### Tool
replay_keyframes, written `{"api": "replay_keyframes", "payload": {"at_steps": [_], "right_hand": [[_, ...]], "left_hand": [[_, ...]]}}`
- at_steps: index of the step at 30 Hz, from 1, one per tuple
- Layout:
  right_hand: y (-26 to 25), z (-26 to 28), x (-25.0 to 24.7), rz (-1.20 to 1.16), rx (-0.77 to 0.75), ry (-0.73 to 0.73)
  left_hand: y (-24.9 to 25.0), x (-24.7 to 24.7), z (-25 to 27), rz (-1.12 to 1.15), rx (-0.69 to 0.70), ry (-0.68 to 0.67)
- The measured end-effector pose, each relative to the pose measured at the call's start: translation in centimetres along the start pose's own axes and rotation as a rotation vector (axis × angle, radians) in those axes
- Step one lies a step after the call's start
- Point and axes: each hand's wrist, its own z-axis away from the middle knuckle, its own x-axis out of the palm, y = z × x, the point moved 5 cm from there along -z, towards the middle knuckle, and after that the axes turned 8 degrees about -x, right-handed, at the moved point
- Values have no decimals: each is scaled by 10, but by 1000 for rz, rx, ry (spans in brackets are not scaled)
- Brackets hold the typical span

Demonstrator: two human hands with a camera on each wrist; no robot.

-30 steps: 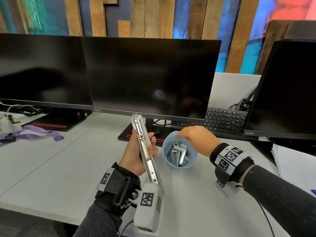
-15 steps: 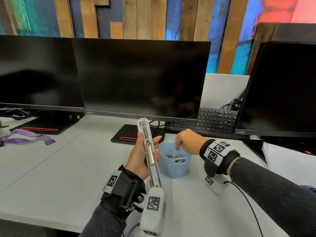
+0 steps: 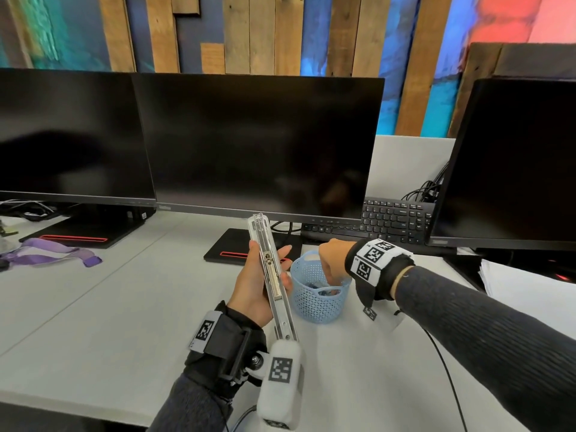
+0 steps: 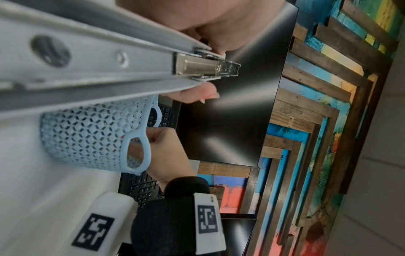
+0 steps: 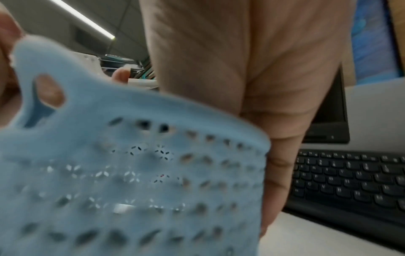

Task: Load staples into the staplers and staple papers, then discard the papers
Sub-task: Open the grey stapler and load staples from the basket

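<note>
Very little here can be read. Square black-and-white coded markers sit on the wristbands (image 3: 372, 258) and on the white camera housings (image 3: 280, 369) worn at both wrists; they are patterns, not letters or numbers. Beside the marker on the right wristband (image 4: 209, 219) stand a few tiny characters, too small to make out. The middle monitor (image 3: 258, 145) carries a small brand mark at the left end of its lower bezel, too blurred to read. The keys of the black keyboard (image 3: 396, 221) bear white legends, too small and soft to tell apart.
</note>
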Motion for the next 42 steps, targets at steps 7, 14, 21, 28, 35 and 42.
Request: {"api": "replay_keyframes", "payload": {"at_steps": [7, 14, 21, 28, 35, 42], "right_hand": [[0, -3, -3, -46, 15, 111], [6, 3, -21, -94, -32, 287], [16, 44, -44, -399, -65, 634], [17, 80, -31, -828, -100, 593], [8, 97, -33, -985, -196, 558], [-12, 111, -51, -936, -283, 728]], "left_hand": [[-1, -1, -1, 10, 12, 16], [-3, -3, -1, 16, 17, 35], [-6, 4, 1, 3, 40, 73], [-19, 18, 2, -51, -9, 37], [-22, 24, 4, -6, -50, 17], [-26, 23, -1, -15, -44, 0]]}}
